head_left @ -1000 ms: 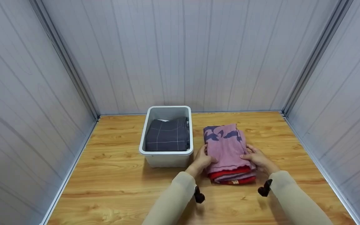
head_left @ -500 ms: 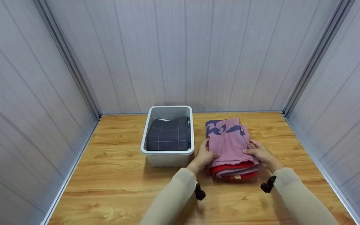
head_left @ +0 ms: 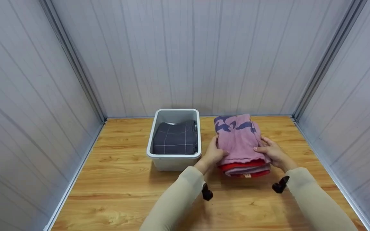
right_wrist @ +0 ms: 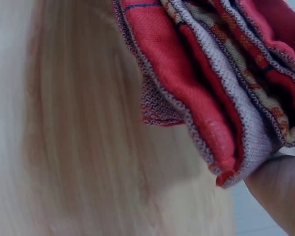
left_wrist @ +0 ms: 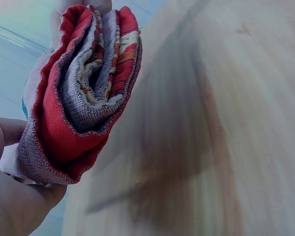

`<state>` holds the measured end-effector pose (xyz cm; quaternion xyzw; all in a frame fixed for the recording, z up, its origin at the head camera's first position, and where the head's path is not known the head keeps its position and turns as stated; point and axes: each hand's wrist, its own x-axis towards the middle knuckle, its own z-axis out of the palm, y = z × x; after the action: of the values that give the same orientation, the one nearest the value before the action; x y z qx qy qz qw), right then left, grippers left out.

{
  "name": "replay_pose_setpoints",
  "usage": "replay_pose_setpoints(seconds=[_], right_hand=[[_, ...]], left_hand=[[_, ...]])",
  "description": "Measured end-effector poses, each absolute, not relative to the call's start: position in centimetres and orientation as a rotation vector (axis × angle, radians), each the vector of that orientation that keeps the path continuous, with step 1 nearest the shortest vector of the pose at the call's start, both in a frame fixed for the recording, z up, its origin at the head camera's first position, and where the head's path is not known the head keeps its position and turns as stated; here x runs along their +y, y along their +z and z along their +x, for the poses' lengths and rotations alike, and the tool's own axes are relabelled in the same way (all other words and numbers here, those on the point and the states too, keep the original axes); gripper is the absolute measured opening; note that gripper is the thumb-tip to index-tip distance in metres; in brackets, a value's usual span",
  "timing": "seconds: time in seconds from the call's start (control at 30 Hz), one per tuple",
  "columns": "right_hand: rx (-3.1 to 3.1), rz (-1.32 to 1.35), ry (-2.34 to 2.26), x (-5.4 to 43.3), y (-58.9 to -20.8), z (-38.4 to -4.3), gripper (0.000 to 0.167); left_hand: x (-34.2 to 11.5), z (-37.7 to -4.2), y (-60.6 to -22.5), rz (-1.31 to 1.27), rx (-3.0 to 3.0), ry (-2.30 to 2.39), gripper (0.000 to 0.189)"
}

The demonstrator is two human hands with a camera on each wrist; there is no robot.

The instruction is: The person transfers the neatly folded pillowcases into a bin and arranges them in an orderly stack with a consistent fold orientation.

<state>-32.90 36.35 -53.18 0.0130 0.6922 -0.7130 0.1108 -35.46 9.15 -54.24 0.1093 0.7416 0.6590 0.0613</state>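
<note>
Between my two hands is a thick folded cloth, pink with dark leaf shapes on top and red layers showing at the near edge. My left hand grips its left side, thumb on top. On the opposite side my right hand holds it the same way, its thumb over the upper layer. Both wrist views show the cloth's stacked edges raised off the wooden surface, with a shadow below. Fingers beneath the cloth are mostly hidden.
Left of the cloth stands a white plastic bin with dark checked folded fabric inside. Pale panel walls enclose the wooden tabletop at the back and both sides.
Both hands have carried the folded cloth away from me, up toward the back wall and slightly right in the head view. The bin stays beside it, and the grip looks the same.
</note>
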Motion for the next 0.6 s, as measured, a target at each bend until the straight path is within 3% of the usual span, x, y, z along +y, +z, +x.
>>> replay_pose_setpoints(seconds=[0.27, 0.6], right_hand=[[2.085, 0.035, -2.04, 36.3, -51.4, -32.9, 0.091], [2.08, 0.006, -2.063, 35.4, -49.9, -33.1, 0.085]], left_hand=[[8.8, -35.5, -51.9, 0.334, 2.15, 2.022, 0.083], [7.8, -35.8, -49.5, 0.366, 2.189, 1.981, 0.085]])
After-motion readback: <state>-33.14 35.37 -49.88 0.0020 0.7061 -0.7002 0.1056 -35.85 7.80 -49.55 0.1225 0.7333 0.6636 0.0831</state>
